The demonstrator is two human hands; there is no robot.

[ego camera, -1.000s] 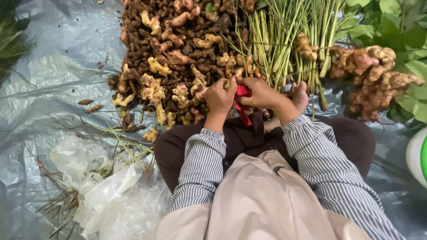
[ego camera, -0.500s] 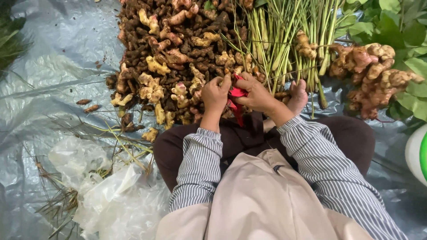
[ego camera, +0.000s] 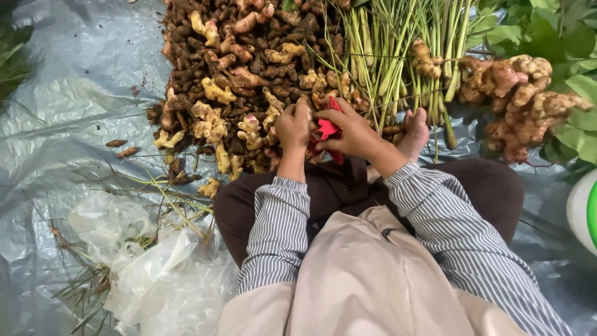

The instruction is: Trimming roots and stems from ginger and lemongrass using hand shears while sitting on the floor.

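I sit on a grey plastic sheet (ego camera: 74, 106) facing a big heap of brown and yellow ginger-like roots (ego camera: 242, 81). My right hand (ego camera: 351, 130) grips a red-handled cutting tool (ego camera: 326, 132), probably shears. My left hand (ego camera: 293, 124) is closed at the near edge of the heap, right beside the tool, fingers curled on a small root piece that I cannot make out clearly. Both hands meet just above my dark-trousered knees. A bare foot (ego camera: 415, 132) shows to the right of my right hand.
Green stalks (ego camera: 398, 56) with roots attached lie right of the heap. A clump of pale pinkish rhizomes (ego camera: 522, 99) and green leaves (ego camera: 559, 37) sit at far right. Crumpled clear plastic (ego camera: 149, 267) and dry stems lie at lower left. A white-green container (ego camera: 584, 211) touches the right edge.
Both hands have shifted a little up and left toward the heap, staying together around the red tool. The rest is as before.
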